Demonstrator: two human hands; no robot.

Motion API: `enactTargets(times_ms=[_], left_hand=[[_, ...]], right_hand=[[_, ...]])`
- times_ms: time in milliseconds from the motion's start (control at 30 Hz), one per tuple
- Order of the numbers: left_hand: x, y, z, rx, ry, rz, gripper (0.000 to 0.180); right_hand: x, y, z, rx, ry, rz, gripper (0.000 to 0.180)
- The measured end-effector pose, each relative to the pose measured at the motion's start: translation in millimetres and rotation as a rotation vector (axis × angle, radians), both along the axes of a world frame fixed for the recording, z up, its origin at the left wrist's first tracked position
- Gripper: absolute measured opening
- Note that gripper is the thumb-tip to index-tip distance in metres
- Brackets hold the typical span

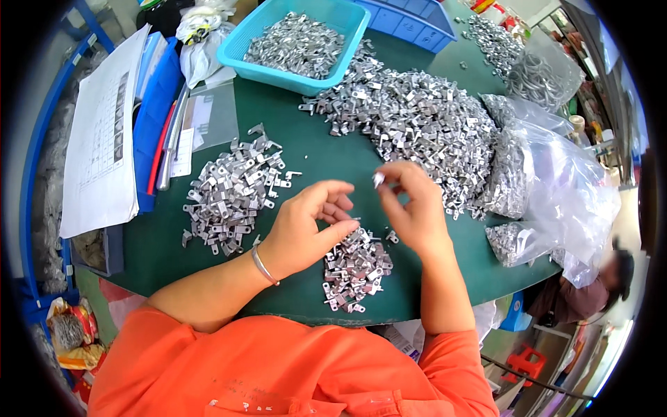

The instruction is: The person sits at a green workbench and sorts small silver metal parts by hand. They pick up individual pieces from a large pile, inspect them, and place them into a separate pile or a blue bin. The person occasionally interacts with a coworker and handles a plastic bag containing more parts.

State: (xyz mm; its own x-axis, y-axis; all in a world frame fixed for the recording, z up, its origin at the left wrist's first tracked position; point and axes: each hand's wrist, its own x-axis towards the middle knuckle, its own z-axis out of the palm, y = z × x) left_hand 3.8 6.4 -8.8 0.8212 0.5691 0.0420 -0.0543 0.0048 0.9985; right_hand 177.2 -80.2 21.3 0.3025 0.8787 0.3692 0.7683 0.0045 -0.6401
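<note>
Hands sorting small metal parts on a green table (306,160).
The big heap (424,118) lies beyond the hands, the small pile (356,267) beneath them. The left hand (306,226) is curled, holding nothing visible; the right hand (411,205) pinches one metal part (378,180) at its fingertips.

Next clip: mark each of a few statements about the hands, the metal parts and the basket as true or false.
1. The right hand pinches a small metal part at its fingertips. True.
2. The turquoise basket is empty. False: it holds metal parts.
3. A small pile of metal parts lies between the hands on the green table. True.
4. The left hand grips a clear plastic bag. False: the bag lies at the right, untouched.
</note>
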Motion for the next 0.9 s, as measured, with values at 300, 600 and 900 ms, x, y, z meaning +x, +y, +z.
enactTargets(times_ms=[300, 600, 900], left_hand=[[-1, 7, 7, -0.564, -0.016, -0.01, 0.019], [0, 3, 6, -0.379, -0.187, -0.117, 0.02], [-12, 38, 38, 1.034, 0.013, 0.463, 0.019]], right_hand=[[-27, -15, -5, -0.021, 0.681, 0.096, 0.022], [-9, -22, 2, -0.04, 0.392, 0.263, 0.012], [23, -22, -11, -0.068, -0.282, -0.216, 0.008]])
